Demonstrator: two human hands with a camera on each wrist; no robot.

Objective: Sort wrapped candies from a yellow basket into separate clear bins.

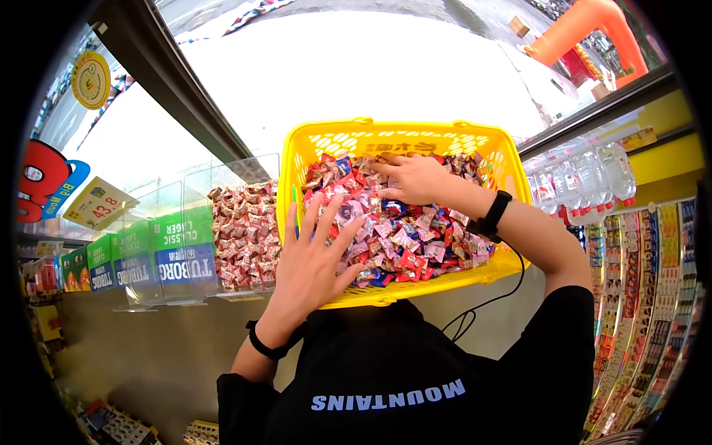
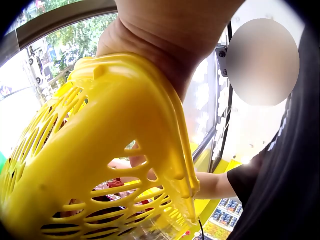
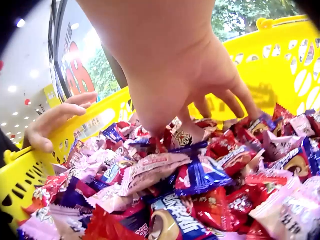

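Note:
A yellow plastic basket (image 1: 515, 167) with pierced walls is heaped with wrapped candies (image 1: 411, 261) in red, pink and dark blue. My right hand (image 1: 419, 180) lies over the far part of the heap, and its spread fingertips (image 3: 240, 102) touch the wrappers. My left hand (image 1: 315, 256) is at the basket's near left corner, fingers extended and apart over the rim. From the right wrist, that hand (image 3: 62, 120) appears resting on the rim. The left wrist view shows mostly the basket's outer corner (image 2: 95, 135); the left fingers are hidden there.
Left of the basket stands a clear bin of red-and-white wrapped candies (image 1: 245, 245), then green-and-blue beer boxes (image 1: 182, 252) behind clear panels. Bottles (image 1: 586, 178) stand at the right, above shelves of small packets (image 1: 645, 297). A black cable (image 1: 489, 300) hangs from the right wrist.

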